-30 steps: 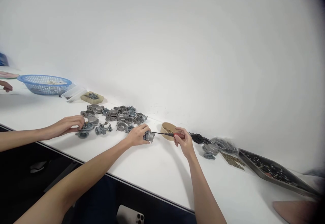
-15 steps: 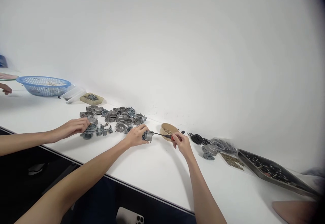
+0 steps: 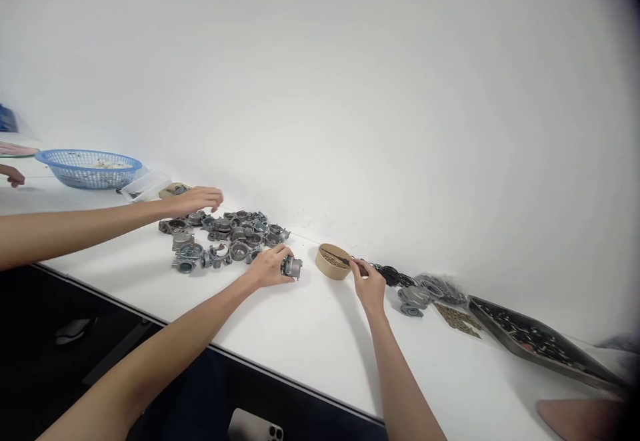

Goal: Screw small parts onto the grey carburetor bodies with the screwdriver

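Grey casting [image 3: 295,268] in the left grip, dark screwdriver [image 3: 341,258] across the bowl [image 3: 330,270] from the right

The left hand [image 3: 270,266] grasps the casting, thumb on the near side and fingers over the far side; its capped end projects rightward, past the fingertips, toward the bowl. The right hand [image 3: 369,286] has thumb and fingers closed around the screwdriver's handle, most of which is hidden.

What matters in space is the line between the two sets of fingers. From the right fingertips, the screwdriver's long axis runs leftward and slightly away, over the small brass-coloured pieces [image 3: 334,260] in the bowl. Whether its tip touches them cannot be told. The bowl lies just beyond the right fingertips and to the right of the left ones, so the right hand is nearer to it. The casting stands apart from the tool, beyond the bowl's left side.

Left of and beyond the left fingers, more castings [image 3: 239,233] lie in a loose cluster; a co-worker's hand [image 3: 203,198] hangs over their far edge, its fingers extended, with no held object visible. Right of the right fingers come black cords [image 3: 393,276], then another casting [image 3: 413,298].
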Demonstrator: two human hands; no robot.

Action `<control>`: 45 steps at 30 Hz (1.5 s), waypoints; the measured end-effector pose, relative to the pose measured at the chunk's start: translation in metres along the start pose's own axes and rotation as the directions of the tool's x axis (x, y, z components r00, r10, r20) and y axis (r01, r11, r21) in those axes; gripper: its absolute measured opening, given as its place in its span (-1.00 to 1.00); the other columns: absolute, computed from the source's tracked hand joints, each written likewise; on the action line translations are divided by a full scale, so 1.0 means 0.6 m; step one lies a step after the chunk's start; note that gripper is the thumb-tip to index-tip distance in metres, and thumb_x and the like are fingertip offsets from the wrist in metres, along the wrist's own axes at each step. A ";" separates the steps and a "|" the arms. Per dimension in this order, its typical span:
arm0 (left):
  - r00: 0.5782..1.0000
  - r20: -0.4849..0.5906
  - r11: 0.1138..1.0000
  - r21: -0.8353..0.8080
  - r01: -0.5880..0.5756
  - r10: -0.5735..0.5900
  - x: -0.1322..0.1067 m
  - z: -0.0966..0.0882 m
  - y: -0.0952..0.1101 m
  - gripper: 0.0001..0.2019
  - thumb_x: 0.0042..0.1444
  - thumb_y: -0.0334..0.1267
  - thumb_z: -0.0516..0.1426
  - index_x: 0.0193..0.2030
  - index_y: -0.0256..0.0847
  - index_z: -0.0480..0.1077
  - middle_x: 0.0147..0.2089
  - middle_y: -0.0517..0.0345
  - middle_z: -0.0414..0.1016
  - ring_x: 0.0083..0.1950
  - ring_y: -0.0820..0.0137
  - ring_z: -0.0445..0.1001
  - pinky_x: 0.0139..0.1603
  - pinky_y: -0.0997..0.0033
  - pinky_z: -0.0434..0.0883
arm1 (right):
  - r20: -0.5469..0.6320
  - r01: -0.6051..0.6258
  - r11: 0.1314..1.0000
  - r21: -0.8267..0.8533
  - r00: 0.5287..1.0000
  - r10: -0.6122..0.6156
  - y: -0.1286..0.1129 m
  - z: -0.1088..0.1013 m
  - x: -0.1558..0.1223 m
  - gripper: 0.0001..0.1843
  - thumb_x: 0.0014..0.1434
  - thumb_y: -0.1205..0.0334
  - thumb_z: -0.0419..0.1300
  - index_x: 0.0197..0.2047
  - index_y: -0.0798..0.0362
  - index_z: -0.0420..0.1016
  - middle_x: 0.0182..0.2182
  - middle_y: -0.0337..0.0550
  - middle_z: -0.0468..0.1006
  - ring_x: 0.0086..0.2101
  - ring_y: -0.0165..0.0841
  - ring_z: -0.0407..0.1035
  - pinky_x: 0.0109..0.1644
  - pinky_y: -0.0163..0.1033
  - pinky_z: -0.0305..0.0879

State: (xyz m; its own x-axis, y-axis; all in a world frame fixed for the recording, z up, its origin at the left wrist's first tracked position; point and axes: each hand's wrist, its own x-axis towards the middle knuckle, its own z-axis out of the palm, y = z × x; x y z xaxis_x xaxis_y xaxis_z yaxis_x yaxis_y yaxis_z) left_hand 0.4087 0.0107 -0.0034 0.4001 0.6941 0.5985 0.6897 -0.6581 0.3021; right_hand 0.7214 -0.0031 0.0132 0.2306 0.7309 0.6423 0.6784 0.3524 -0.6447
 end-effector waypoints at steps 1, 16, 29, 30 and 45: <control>1.000 0.022 1.000 -0.017 0.009 -0.009 -0.001 0.002 0.001 -0.46 -0.07 -0.01 0.39 0.00 -0.10 0.33 0.06 0.08 0.46 -0.13 0.18 0.54 -0.23 0.30 0.39 | -0.008 0.024 0.997 -0.078 1.000 -0.024 0.011 0.003 0.001 -0.58 0.22 -0.14 0.18 -0.15 0.03 0.63 -0.26 -0.03 0.66 -0.29 -0.20 0.49 -0.15 -0.14 0.37; 0.973 0.042 0.940 -0.250 0.231 -0.228 -0.001 0.009 0.033 -0.40 -0.03 0.27 0.27 -0.03 -0.11 0.28 -0.22 0.11 0.50 -0.22 0.20 0.49 -0.31 0.32 0.36 | 0.101 0.185 0.981 0.049 0.977 -0.190 -0.064 0.062 -0.028 -0.51 0.32 -0.09 0.08 0.11 0.02 0.57 0.02 0.09 0.53 -0.02 -0.09 0.43 0.05 0.01 0.41; 0.998 0.059 0.887 -0.457 0.061 -0.038 -0.004 0.041 0.038 -0.41 -0.07 -0.10 0.36 0.08 -0.09 0.24 0.05 0.03 0.46 0.06 0.16 0.47 0.02 0.20 0.45 | 0.374 -0.114 0.966 0.234 0.927 0.019 -0.118 0.107 -0.080 -0.27 -0.11 0.06 0.45 0.15 0.02 0.46 -0.12 -0.04 0.59 -0.26 -0.18 0.51 -0.14 -0.07 0.49; 0.998 0.063 0.882 -0.470 0.042 -0.015 0.000 0.035 0.039 -0.34 -0.07 -0.08 0.37 0.14 -0.08 0.22 0.12 -0.01 0.43 0.12 0.14 0.46 0.07 0.18 0.45 | 0.335 -0.075 0.971 0.228 0.942 -0.006 -0.117 0.100 -0.073 -0.30 -0.12 0.09 0.45 0.13 0.03 0.47 -0.12 -0.03 0.59 -0.25 -0.18 0.51 -0.13 -0.07 0.49; 0.947 -0.315 0.927 0.334 0.171 -0.061 -0.176 -0.204 -0.025 -0.78 0.31 -0.14 0.02 -0.06 0.02 0.47 0.08 0.08 0.54 0.10 0.08 0.51 -0.02 0.11 0.51 | -0.317 -0.384 0.850 -0.361 0.907 0.276 0.040 -0.275 0.008 -0.17 -0.20 -0.08 0.40 0.16 0.00 0.41 -0.06 0.18 0.58 -0.09 0.15 0.46 -0.06 0.14 0.37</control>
State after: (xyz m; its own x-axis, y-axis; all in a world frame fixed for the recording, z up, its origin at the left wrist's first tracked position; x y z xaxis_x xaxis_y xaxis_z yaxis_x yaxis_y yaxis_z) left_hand 0.2821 -0.0885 0.0198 0.1464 0.6056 0.7822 0.9092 -0.3940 0.1348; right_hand 0.8539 -0.0876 0.0693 0.6175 0.5751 0.5366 0.7397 -0.1925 -0.6448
